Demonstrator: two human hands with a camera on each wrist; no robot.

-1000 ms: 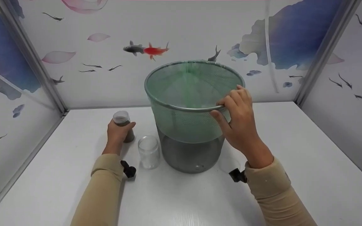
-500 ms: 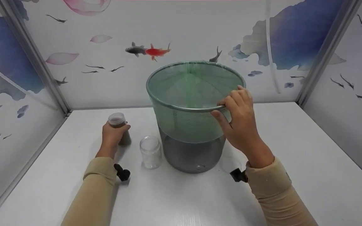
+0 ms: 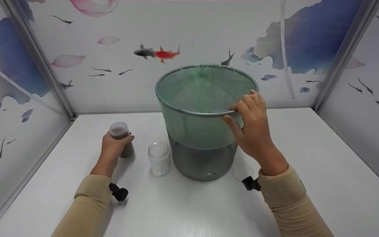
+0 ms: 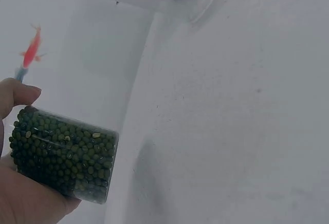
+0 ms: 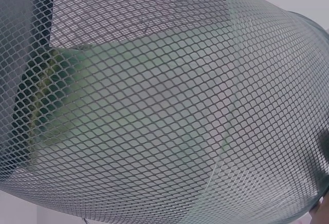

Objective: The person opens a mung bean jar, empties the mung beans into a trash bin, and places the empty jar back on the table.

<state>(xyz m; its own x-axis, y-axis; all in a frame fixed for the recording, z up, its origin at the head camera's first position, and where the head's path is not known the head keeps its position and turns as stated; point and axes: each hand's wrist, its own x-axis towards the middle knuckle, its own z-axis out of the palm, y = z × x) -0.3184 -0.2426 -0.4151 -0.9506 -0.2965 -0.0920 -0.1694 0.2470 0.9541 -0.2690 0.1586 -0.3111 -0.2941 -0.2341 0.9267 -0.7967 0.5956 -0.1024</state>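
Note:
My left hand (image 3: 112, 146) grips a clear jar of mung beans (image 3: 127, 149), thumb on one side. Up close in the left wrist view, the small green beans (image 4: 64, 154) fill the visible part of the jar. Whether its base touches the table cannot be told. An uncovered clear jar (image 3: 159, 161) stands to the right of that hand. Beside it is a mesh wastebasket (image 3: 202, 164) lined with a green plastic bag (image 3: 196, 131) folded over its rim. My right hand (image 3: 253, 128) holds the basket's near right rim, thumb outside. Mesh fills the right wrist view.
A white table (image 3: 183, 204) bears everything, with printed panels (image 3: 117, 89) around its back and sides. Right of the basket's base, a faint clear round shape (image 3: 243, 172) lies on the table. The basket stands taller than both jars.
My left hand has moved left and nearer to me, carrying the jar of mung beans away from the basket. The right hand keeps its hold on the rim.

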